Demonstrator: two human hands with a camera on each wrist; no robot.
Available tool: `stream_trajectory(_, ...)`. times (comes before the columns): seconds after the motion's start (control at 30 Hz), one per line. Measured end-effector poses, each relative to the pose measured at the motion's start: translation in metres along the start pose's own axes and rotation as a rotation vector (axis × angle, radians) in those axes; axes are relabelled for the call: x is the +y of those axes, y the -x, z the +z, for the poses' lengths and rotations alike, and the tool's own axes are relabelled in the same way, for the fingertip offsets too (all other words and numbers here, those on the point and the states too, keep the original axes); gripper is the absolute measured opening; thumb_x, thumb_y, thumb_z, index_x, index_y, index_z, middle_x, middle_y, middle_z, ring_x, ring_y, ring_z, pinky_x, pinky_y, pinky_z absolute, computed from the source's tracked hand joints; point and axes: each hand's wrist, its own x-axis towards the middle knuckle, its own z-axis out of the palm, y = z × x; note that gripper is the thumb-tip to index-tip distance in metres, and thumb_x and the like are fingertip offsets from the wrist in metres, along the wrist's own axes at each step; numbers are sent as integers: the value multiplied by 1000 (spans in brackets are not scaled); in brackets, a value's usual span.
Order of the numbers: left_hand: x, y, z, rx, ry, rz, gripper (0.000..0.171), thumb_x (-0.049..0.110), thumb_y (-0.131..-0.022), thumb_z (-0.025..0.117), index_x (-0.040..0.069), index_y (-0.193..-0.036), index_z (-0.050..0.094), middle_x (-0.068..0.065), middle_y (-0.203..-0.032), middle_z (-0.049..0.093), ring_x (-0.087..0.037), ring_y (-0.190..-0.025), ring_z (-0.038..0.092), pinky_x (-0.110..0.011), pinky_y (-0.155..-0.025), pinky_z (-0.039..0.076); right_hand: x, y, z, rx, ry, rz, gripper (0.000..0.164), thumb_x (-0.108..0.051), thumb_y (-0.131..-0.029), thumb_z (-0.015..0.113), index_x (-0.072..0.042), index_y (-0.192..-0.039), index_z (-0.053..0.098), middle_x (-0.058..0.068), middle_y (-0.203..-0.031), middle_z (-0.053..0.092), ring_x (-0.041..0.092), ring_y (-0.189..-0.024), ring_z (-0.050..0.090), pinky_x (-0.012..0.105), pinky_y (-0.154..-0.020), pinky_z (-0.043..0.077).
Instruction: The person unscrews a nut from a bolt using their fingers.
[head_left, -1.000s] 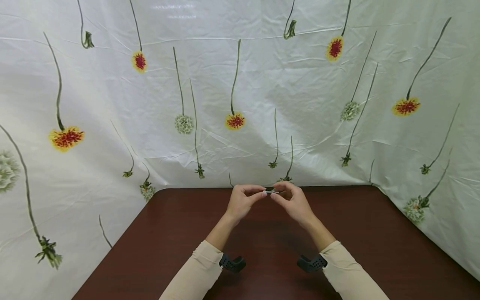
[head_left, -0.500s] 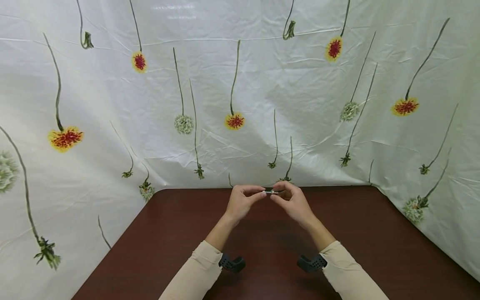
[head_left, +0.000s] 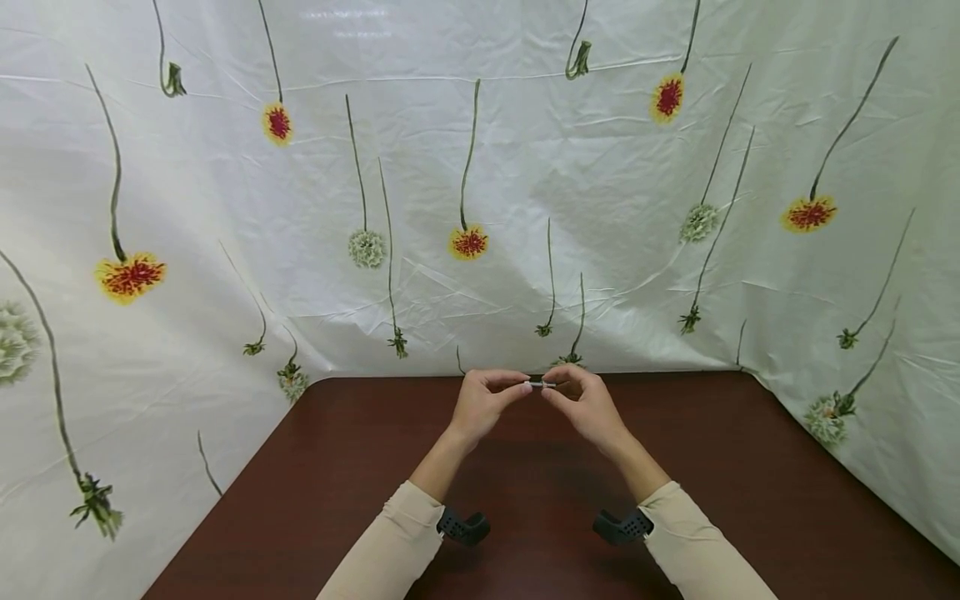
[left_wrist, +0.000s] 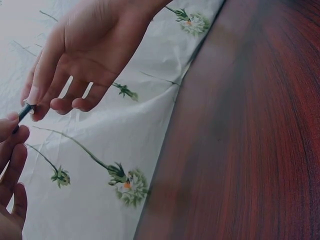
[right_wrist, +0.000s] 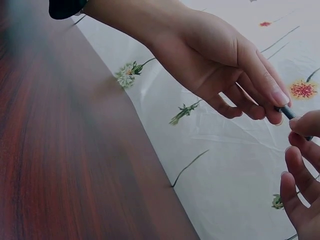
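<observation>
Over the far part of the table, thumb and index finger of my left hand point(head_left: 480, 406) pinch one end of a small grey metal bolt point(head_left: 535, 384). Facing it, my right hand point(head_left: 594, 408) pinches a small nut point(head_left: 543, 384) on the bolt, its thumb below and index finger above. Up close in the left wrist view the threaded shank of the bolt point(left_wrist: 23, 113) runs slanted between both sets of fingertips. The right wrist view has the same bolt point(right_wrist: 288, 112); fingertips cover both its ends. The other fingers of each hand are loosely bent.
Beneath the hands is a dark reddish-brown table point(head_left: 360, 467). A white curtain point(head_left: 420, 167) printed with flowers hangs behind its far edge and along both sides. Each wrist wears a black band with a camera mount point(head_left: 467, 528).
The fingertips of my right hand have shifted slightly at the nut, and slightly less of the bolt's tip sticks out past it. My left hand stays in place.
</observation>
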Motion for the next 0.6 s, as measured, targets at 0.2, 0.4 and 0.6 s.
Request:
stream_trajectory(0.2,-1,0,0,4,-5,11,19,9,-92,80,-4,-106,80,-11,-101,77,-24,-95,72,-34,-81,56,-1,0,0,15,2,27,25,-16,-101,70,1,-120,70,16,-110,70,31,-97,67,38,-81,53)
stream_trajectory(0.4,-2,0,1,11,-2,11,18,8,-91,81,-4,-104,80,-11,-99,78,-22,-93,72,-32,-80,56,1,0,-1,30,12,14,17,-10,-98,74,1,-111,74,15,-107,71,31,-94,69,35,-79,53)
stream_trajectory(0.6,0,0,0,12,-7,13,16,9,-91,81,-1,-103,81,-9,-98,78,-21,-94,72,-32,-80,56,1,0,-1,14,1,7,25,-12,-99,72,-1,-122,70,17,-112,70,30,-94,68,39,-80,54)
